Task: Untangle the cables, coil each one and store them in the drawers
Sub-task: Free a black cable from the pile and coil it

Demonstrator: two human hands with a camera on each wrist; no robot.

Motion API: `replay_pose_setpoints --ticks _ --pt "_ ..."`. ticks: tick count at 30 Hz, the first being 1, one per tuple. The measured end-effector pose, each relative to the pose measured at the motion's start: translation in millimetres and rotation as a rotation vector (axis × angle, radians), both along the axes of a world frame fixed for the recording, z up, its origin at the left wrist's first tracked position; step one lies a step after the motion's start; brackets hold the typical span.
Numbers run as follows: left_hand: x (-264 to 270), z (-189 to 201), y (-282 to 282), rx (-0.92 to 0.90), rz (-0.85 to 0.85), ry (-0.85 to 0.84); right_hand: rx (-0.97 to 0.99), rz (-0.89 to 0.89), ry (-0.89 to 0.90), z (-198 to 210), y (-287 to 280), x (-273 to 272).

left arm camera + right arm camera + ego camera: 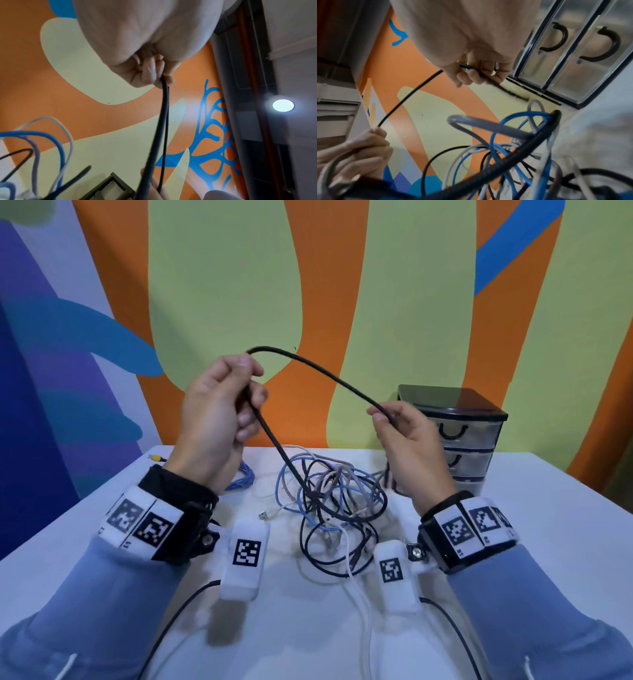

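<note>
A black cable (318, 371) arches in the air between both hands. My left hand (222, 402) grips it with curled fingers, and one strand drops from that hand into the tangle (339, 501) of blue, grey, white and black cables on the table. My right hand (404, 433) pinches the cable's other side between thumb and fingers (471, 75). In the left wrist view two black strands (164, 108) hang from the curled fingers (152, 71). The small drawer unit (459, 436), black-topped with clear drawers, stands behind my right hand; the drawers (573, 54) look closed.
A coiled blue cable (245, 477) lies behind my left wrist, and a yellow plug (157, 457) sits near the table's far left corner. A loose USB plug (263, 516) lies left of the tangle. The white table (548, 542) ends at a painted wall.
</note>
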State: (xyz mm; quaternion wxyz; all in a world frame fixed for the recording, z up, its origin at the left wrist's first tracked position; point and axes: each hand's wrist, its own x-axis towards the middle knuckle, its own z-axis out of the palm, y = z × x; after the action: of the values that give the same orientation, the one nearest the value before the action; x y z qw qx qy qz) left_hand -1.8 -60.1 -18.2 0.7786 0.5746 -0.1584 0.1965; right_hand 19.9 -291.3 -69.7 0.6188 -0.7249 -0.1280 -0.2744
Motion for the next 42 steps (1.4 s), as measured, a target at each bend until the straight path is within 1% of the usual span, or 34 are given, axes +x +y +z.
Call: replay_pose_setpoints --ticks 3,5,7,9,10,11,13,15,16,17,20,23,25,27,30,32,34,35,37,38,40,42 --pt "1.4 -0.7 5.0 -0.137 0.096 -0.009 0.048 -0.072 0.019 1.0 -2.2 1.3" --pt "2.9 0.6 9.4 -0.195 0.133 -0.005 0.070 -0.111 0.012 2.6 -6.2 0.4" --pt "5.1 1.7 13.8 -0.262 0.132 0.007 0.032 -0.134 0.020 2.3 -6.9 -2.0" --pt "7.2 2.3 16.0 -0.312 0.118 0.029 -0.050 -0.157 0.036 2.5 -2.3 -6.5" --pt "7.9 2.3 16.4 -0.328 0.108 0.042 -0.093 -0.137 0.038 3.2 1.2 -9.8" --pt "8.4 2.4 16.2 -0.347 0.095 0.053 -0.134 -0.077 0.037 5.4 4.5 -14.6" --pt "9.7 1.9 15.8 -0.394 0.071 0.068 -0.230 0.152 0.075 10.4 10.9 -26.1" --pt "10.9 1.5 16.2 -0.430 0.053 0.072 -0.388 0.385 0.157 12.5 18.2 -37.0" --pt "11.7 1.4 16.5 -0.442 0.047 0.075 -0.469 0.458 0.186 10.7 21.0 -39.6" --pt "12.3 1.4 17.2 -0.453 0.041 0.078 -0.541 0.492 0.196 7.8 22.5 -39.2" --pt "14.3 2.3 20.6 -0.460 0.050 0.090 -0.683 0.443 0.179 2.6 18.2 -32.2" --pt "15.4 2.7 23.7 -0.399 0.063 0.132 -0.718 0.395 0.195 4.0 12.8 -31.0" --pt "14.3 3.4 23.0 -0.377 0.018 0.146 -0.740 0.381 0.221 4.4 12.1 -31.0" --pt "12.1 3.9 21.3 -0.355 -0.044 0.140 -0.827 0.354 0.249 3.0 12.6 -30.4" --pt "5.7 6.3 16.4 -0.262 -0.133 0.143 -0.962 0.318 0.278 0.3 12.4 -28.9" --pt "3.2 6.5 13.4 -0.194 -0.157 0.156 -0.993 0.323 0.275 -0.1 11.2 -29.9" --pt "2.8 5.9 13.0 -0.142 -0.129 0.184 -0.974 0.318 0.233 1.8 10.3 -29.9" --pt "3.7 5.4 13.9 -0.102 -0.084 0.207 -0.926 0.292 0.189 2.7 9.2 -28.5" --pt "7.4 3.8 19.0 0.052 0.070 0.268 -0.768 0.157 0.043 4.3 5.9 -22.6" --pt "9.6 2.3 22.9 0.174 0.162 0.294 -0.659 0.066 -0.056 5.1 4.4 -19.2" --pt "11.4 -1.1 29.1 0.496 0.333 0.311 -0.385 -0.077 -0.245 8.0 2.7 -15.1" --pt "11.5 -5.4 30.8 0.802 0.494 0.263 -0.138 -0.101 -0.309 12.3 1.7 -15.0"
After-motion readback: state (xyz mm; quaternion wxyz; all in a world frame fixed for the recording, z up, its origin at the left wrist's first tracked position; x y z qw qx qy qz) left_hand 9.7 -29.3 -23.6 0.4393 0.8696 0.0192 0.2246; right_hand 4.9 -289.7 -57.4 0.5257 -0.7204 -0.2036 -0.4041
